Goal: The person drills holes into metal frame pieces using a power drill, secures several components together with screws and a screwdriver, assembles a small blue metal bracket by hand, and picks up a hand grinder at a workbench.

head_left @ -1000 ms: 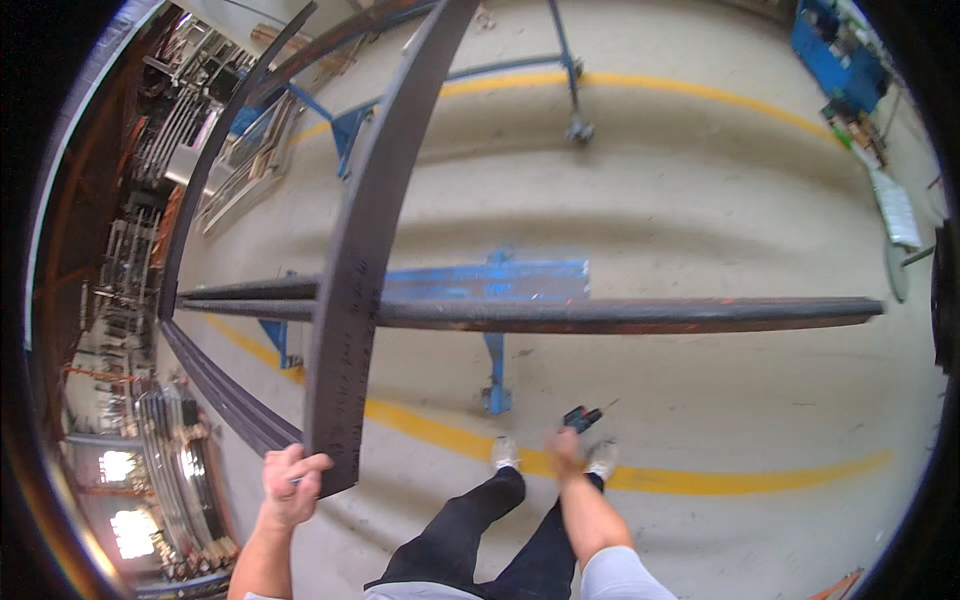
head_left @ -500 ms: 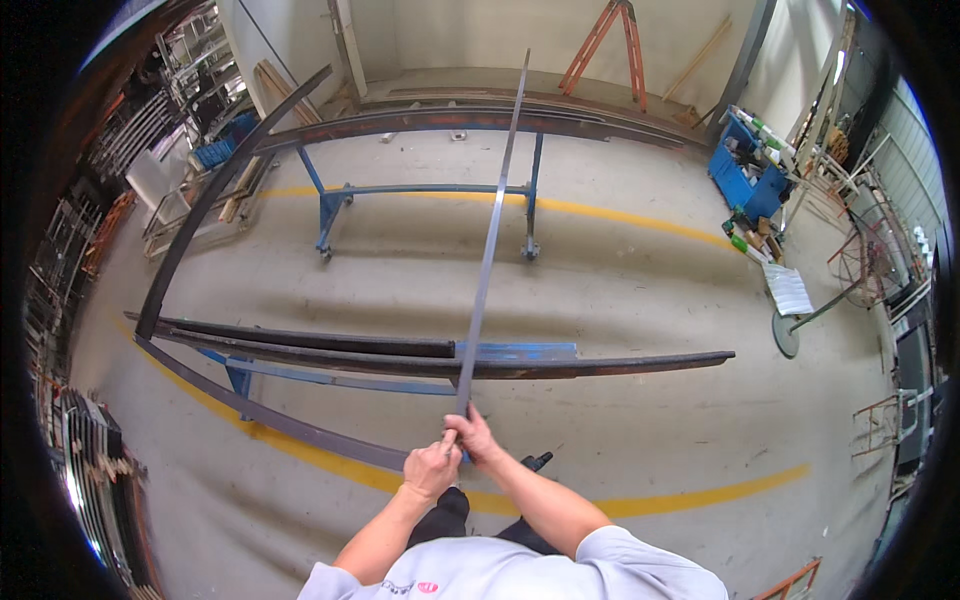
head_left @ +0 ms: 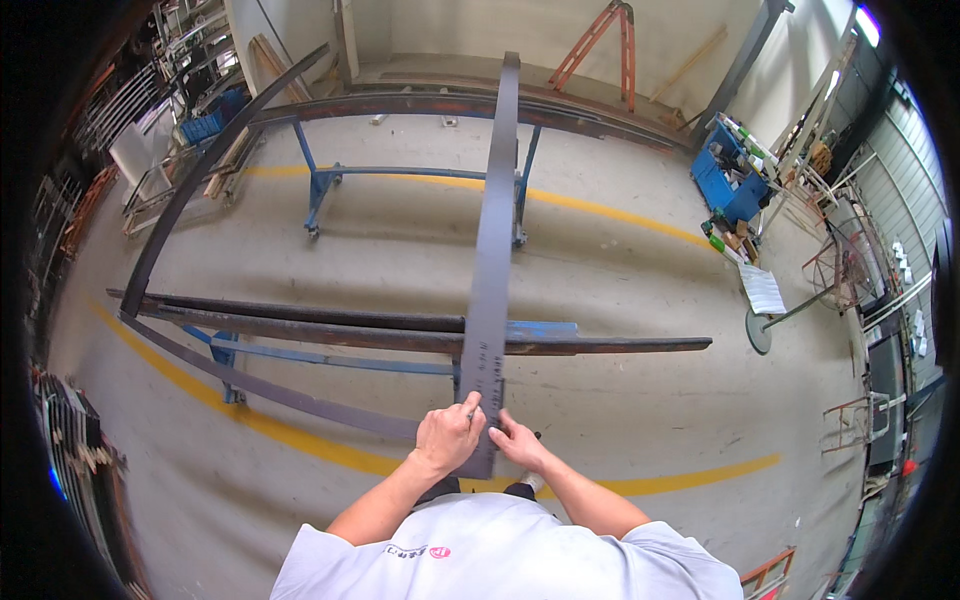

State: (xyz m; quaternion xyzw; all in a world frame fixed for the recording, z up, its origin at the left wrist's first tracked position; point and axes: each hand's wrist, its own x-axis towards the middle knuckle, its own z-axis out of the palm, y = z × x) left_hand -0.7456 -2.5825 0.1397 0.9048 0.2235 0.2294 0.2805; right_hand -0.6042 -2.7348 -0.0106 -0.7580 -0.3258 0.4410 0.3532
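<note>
A long dark-grey metal bar (head_left: 492,240) runs away from me across two blue stands, its broad face up and its near end close to my body. Handwritten marks show on the face near that end. My left hand (head_left: 446,438) is closed at the bar's left edge, fingers curled; whether something small is also pinched there I cannot make out. My right hand (head_left: 521,445) grips the right edge, thumb on top and the other fingers hidden below.
Dark steel lengths (head_left: 330,325) lie across the near blue stand (head_left: 340,363); more lie on the far stand (head_left: 420,172). A curved-looking dark bar (head_left: 190,210) spans both at left. To the far right are a blue bin (head_left: 728,175) and round base (head_left: 758,331). An orange ladder (head_left: 590,45) stands behind.
The metal bar has rolled from its narrow edge to its broad face. My hands have moved apart, from close together to opposite edges, with the right hand shifting right.
</note>
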